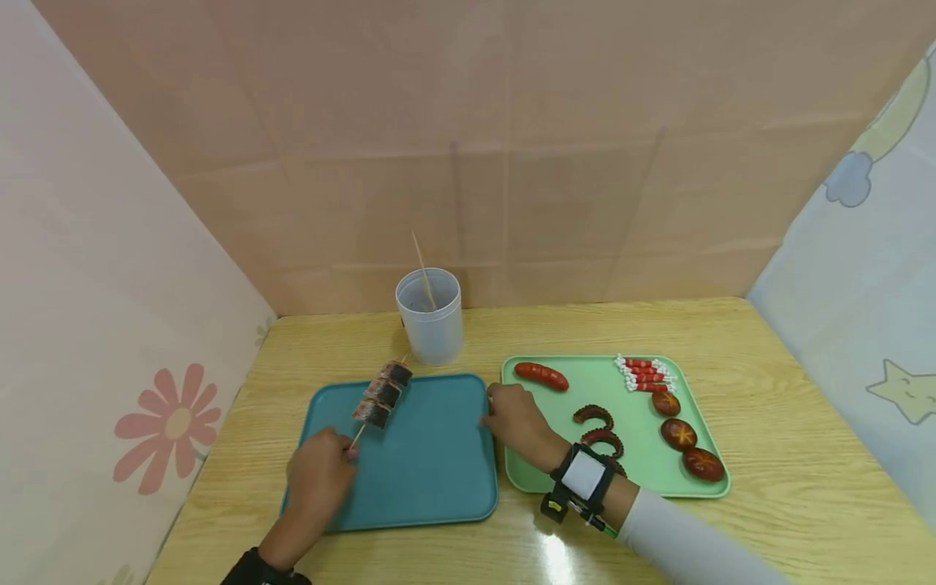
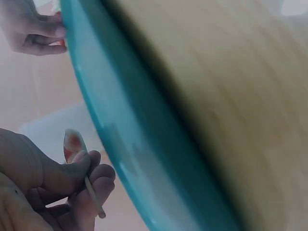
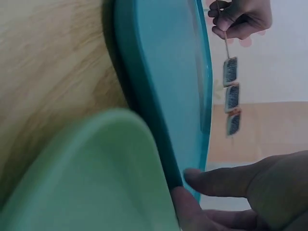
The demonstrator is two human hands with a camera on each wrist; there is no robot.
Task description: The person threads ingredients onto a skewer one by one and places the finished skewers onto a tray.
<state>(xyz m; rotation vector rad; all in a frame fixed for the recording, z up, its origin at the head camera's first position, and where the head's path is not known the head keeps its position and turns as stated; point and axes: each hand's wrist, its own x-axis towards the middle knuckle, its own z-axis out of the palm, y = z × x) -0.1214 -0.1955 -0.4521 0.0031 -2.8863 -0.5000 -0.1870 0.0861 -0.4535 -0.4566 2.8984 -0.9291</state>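
My left hand pinches the lower end of a bamboo skewer between thumb and fingers. Three chunks with dark, skin-like tops and pinkish sides are threaded on it, raised over the left part of a blue tray. In the left wrist view the bare end of the stick pokes out below the fingers. My right hand grips the right rim of that blue tray; the right wrist view has the thumb on the inner side of the rim and a finger outside it, beside the green tray.
A green tray on the right holds a sausage, curled tentacle pieces, red-and-white sticks and brown scored mushroom caps. Behind the trays stands a white cup with a thin stick. Walls enclose the wooden table.
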